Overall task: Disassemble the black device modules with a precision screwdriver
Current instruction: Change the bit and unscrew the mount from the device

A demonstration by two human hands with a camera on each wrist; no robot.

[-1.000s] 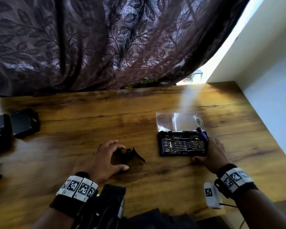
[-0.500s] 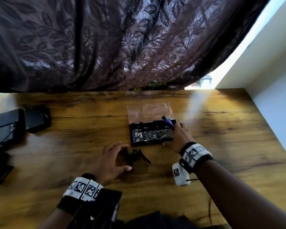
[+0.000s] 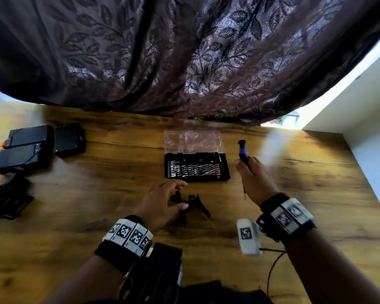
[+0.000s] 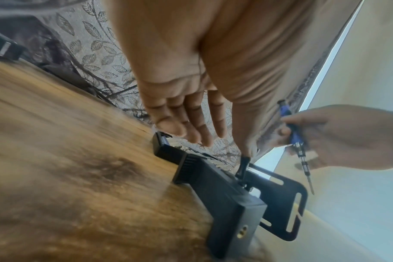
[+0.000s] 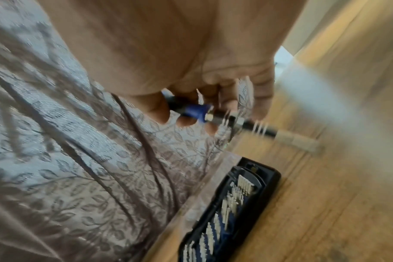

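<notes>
Behind the warm brown, dark-grained wooden table (image 3: 294, 194) hangs a dusky purple curtain (image 3: 184, 51) woven with leaves, while on the table lie black modules (image 3: 31, 145), a black bit case (image 3: 196, 170) with silvery bits, and above it a blue-and-black screwdriver (image 3: 242, 153).

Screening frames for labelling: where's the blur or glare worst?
Right wrist: heavy motion blur, the screwdriver tip smeared. Left wrist: table streaked, black module fairly sharp. Head: wide-angle bending, window glare at right, right hand slightly blurred.

Black wristbands (image 3: 286, 218) bear white square-coded marker blocks (image 3: 130, 234).
</notes>
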